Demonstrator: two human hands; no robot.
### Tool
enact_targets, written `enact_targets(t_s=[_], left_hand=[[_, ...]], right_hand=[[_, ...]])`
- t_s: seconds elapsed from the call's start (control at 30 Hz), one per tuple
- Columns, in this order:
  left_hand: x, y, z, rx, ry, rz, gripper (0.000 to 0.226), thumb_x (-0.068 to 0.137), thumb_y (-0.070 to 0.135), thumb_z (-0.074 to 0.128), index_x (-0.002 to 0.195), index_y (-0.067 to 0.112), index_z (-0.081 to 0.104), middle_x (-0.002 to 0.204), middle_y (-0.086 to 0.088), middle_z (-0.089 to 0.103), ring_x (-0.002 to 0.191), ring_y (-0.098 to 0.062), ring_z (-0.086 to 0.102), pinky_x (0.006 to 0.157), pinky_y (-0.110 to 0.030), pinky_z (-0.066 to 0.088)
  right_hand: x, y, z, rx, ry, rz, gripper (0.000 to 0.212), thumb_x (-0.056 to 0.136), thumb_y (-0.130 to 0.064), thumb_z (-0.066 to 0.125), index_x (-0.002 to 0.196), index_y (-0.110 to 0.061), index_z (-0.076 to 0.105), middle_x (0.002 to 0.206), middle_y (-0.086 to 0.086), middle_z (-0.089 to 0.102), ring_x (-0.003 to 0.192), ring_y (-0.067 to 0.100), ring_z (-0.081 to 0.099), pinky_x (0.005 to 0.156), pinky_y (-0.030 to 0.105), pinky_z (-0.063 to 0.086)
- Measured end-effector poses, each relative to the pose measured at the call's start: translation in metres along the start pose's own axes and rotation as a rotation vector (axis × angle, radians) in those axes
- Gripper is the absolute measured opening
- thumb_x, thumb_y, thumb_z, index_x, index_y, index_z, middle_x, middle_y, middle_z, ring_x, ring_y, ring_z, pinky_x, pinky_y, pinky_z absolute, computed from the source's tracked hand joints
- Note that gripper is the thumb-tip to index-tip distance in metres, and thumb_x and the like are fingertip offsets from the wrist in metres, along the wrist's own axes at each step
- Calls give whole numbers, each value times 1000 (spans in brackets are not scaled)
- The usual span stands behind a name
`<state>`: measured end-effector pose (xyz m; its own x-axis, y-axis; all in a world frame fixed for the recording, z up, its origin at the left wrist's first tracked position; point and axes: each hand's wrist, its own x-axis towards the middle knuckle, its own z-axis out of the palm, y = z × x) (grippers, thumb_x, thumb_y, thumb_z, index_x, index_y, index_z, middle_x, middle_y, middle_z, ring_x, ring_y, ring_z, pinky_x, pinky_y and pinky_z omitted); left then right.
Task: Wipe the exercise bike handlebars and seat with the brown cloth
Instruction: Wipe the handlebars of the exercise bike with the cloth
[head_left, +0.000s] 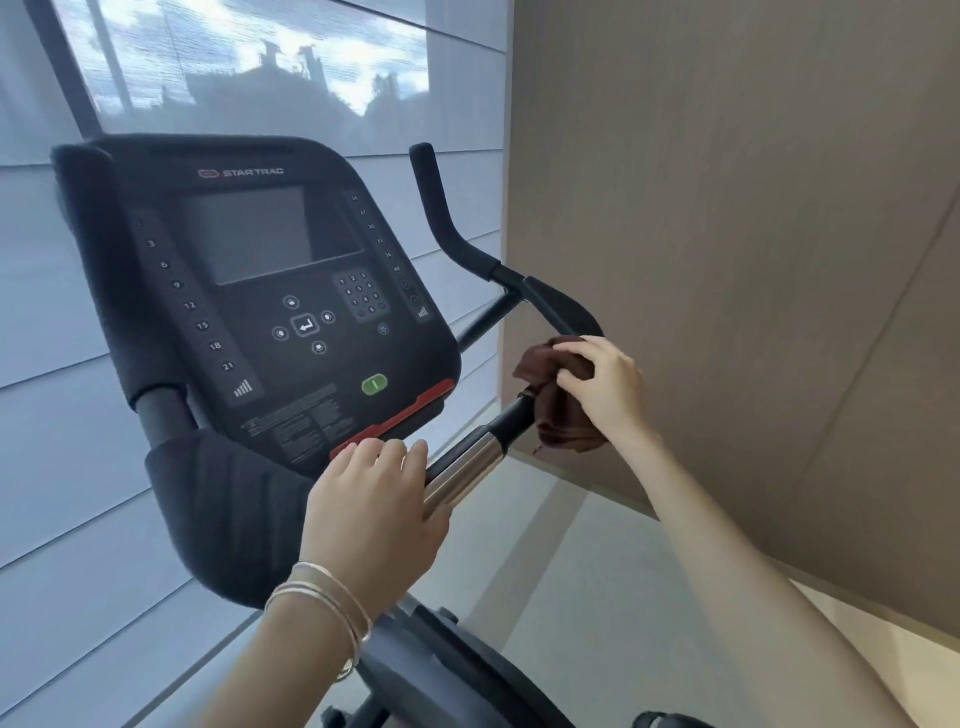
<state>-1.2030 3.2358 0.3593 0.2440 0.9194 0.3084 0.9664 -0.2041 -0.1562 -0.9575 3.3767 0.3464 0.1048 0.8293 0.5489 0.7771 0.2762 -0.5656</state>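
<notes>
While the right hand is clamping the brown cloth onto the handlebars at the right-side bend, the left hand is sitting on the chrome section just below the console. R fingers are curling over the bunched cloth and pinching it round the black tube, so the fabric is covering the bar on most sides; prob so one slide is cleaning the full circumference. A loose end is hanging below the bar. L fingers are draping over the chrome w/ thumb tucking under, holding no cloth; looks like it's bracing the bike and steadying the body while R is doing the work. Bangles are riding on the L wrist, clear of the bar.

Status, IMO: handlebar wipe is in progress, right half. Far upright horn, padded left grip and chrome part under L hand are looking untouched by cloth atm, can't confirm. Seat isn't in view, so not judging it.

Watch-out: cloth is close to the wall side, tight clearance for the R elbow.
</notes>
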Motion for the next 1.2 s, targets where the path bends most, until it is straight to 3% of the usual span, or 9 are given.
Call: enact_targets(t_s=[0.1, 0.23, 0.33, 0.47, 0.7, 0.9, 1.07, 1.2], left_hand=[[-17, -24, -4, 65, -31, -7, 68, 85, 71, 21, 131, 27, 43, 122, 11, 57, 118, -14, 48, 112, -35, 28], [-35, -43, -3, 14, 2, 31, 86, 78, 76, -2, 122, 28, 53, 117, 11, 61, 118, -16, 50, 118, -41, 18], [-38, -45, 0, -22, 40, 84, 86, 77, 73, 4, 111, 20, 63, 108, 3, 67, 110, -23, 57, 116, -46, 23], [-38, -46, 1, 5, 14, 97, 90, 76, 77, 3, 111, 19, 62, 110, 2, 66, 110, -23, 56, 116, -47, 21], [-38, -51, 5, 31, 19, 146, 79, 79, 77, 14, 114, 19, 54, 117, 2, 61, 113, -23, 50, 118, -47, 14], [-38, -50, 5, 16, 33, 143, 74, 80, 74, 19, 106, 15, 57, 108, -1, 64, 107, -26, 54, 116, -48, 20], [-39, -51, 5, 15, 37, 158, 74, 80, 73, 20, 105, 15, 58, 104, -1, 65, 103, -26, 55, 116, -47, 22], [-35, -50, 4, 25, 27, 159, 72, 81, 73, 20, 104, 16, 56, 103, -1, 64, 101, -25, 55, 115, -48, 20]], right_hand=[[-25, -16, 4, -17, 23, -20, 29, 78, -19, 66, 105, -30, 67, 121, -9, 60, 103, 17, 59, 78, 22, 36], [-72, -46, 7, 28, -7, -92, 30, 77, -19, 68, 104, -32, 68, 119, -13, 60, 102, 9, 58, 78, 18, 38], [-102, -73, 5, 41, -5, -129, 28, 78, -20, 68, 105, -27, 69, 121, -8, 60, 103, 11, 59, 83, 18, 42], [-127, -99, 6, -3, -41, -223, 29, 78, -31, 63, 106, -29, 68, 122, -7, 60, 101, 11, 60, 84, 19, 44], [-99, -97, 9, -137, 30, 17, 29, 82, -14, 65, 109, -21, 68, 126, -4, 58, 108, 19, 58, 80, 20, 35], [-151, -114, 16, -74, 104, -139, 28, 77, -22, 66, 105, -27, 69, 120, -7, 61, 103, 8, 58, 81, 15, 44], [-127, -118, 5, -160, -14, -99, 29, 79, -20, 66, 107, -28, 68, 127, -8, 58, 106, 18, 61, 84, 31, 49], [-110, -115, -3, -200, -114, -101, 29, 85, -21, 62, 113, -31, 65, 133, -10, 54, 112, 18, 58, 87, 31, 45]])
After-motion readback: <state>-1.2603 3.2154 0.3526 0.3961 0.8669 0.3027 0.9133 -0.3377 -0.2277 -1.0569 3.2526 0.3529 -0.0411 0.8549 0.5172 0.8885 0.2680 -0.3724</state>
